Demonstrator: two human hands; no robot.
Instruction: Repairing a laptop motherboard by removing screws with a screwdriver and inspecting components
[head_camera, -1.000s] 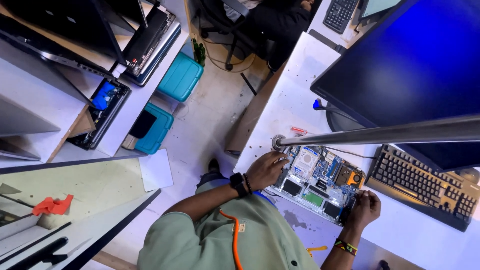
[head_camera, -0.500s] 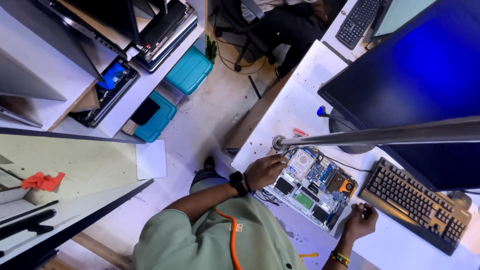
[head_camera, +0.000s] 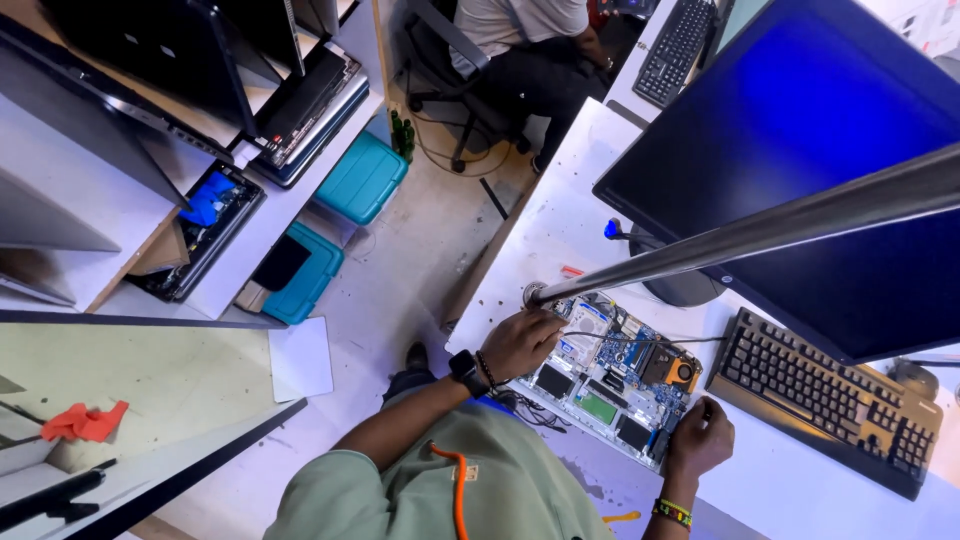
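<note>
The opened laptop (head_camera: 612, 385) lies flat on the counter (head_camera: 560, 235), lower middle of the frame, set at a slant with its bottom cover off. Its blue and green board shows, with dark rectangular parts, a pale square part near the upper left corner and a gold-coloured round part at the right end. A thin dark cable runs across its top. My left hand (head_camera: 520, 343) rests on its left edge; my right hand (head_camera: 702, 440) touches its lower right corner, fingers curled.
</note>
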